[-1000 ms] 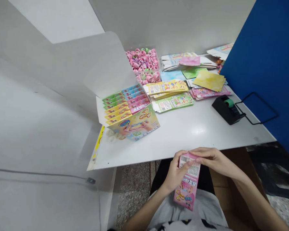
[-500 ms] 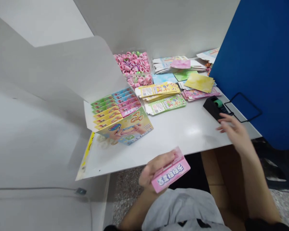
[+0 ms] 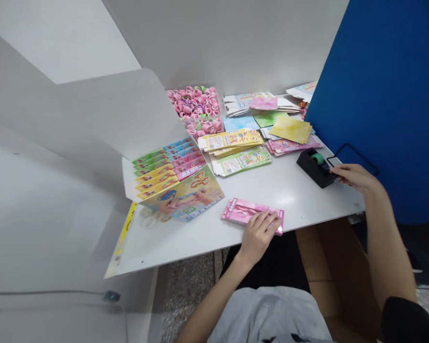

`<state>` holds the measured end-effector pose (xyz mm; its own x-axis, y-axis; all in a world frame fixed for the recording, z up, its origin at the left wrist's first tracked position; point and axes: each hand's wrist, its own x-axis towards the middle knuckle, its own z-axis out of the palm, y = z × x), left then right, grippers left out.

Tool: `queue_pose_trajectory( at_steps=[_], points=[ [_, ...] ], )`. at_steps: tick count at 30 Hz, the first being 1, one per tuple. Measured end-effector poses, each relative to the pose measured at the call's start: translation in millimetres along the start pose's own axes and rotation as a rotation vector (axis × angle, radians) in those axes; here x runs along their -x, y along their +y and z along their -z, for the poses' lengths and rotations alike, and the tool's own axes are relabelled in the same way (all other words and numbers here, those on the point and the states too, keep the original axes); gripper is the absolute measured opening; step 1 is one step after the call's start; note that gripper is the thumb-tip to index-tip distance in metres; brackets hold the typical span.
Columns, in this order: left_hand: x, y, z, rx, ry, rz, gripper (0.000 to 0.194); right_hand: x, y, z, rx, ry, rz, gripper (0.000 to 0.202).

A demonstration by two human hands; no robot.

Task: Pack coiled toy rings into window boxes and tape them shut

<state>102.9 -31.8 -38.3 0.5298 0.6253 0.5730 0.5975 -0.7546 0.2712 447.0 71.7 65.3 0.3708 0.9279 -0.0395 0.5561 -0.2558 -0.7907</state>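
**While your left hand (image 3: 258, 236) lies spread, your right hand (image 3: 355, 177) works apart**

The left seemingly steadies the pink cardboard carton (image 3: 240, 212) near the white tabletop's (image 3: 180, 243) front edge; beyond, the right's at the black plastic tape dispenser (image 3: 310, 167), grip unclear.

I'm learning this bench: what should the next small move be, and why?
Probably draw tape with the right hand: its fingers are at the near end of the dispenser, while the left hand rests on the pink box.

Pink box (image 3: 243, 211) lies flat — black tape dispenser (image 3: 315, 170) beyond.
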Motion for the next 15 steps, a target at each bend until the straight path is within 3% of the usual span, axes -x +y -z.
queue_pose_trajectory(
  at_steps=[4,9,13,15],
  points=[
    [0,-1,0.7,-0.059,0.028,-0.035,0.031,-3,-1,-4,-0.221,-0.038,-0.215,0.014],
    [-1,-4,0.6,-0.045,-0.037,-0.021,0.032,3,-7,-6,-0.400,0.027,-0.306,0.016],
    [-1,-6,-3.7,-0.019,-0.091,-0.031,0.081,7,-8,-11,-0.472,0.077,-0.305,0.018],
    [-2,-5,-3.6,0.003,-0.104,-0.030,0.082,9,-5,-15,-0.499,0.105,-0.295,0.021]
  ],
)
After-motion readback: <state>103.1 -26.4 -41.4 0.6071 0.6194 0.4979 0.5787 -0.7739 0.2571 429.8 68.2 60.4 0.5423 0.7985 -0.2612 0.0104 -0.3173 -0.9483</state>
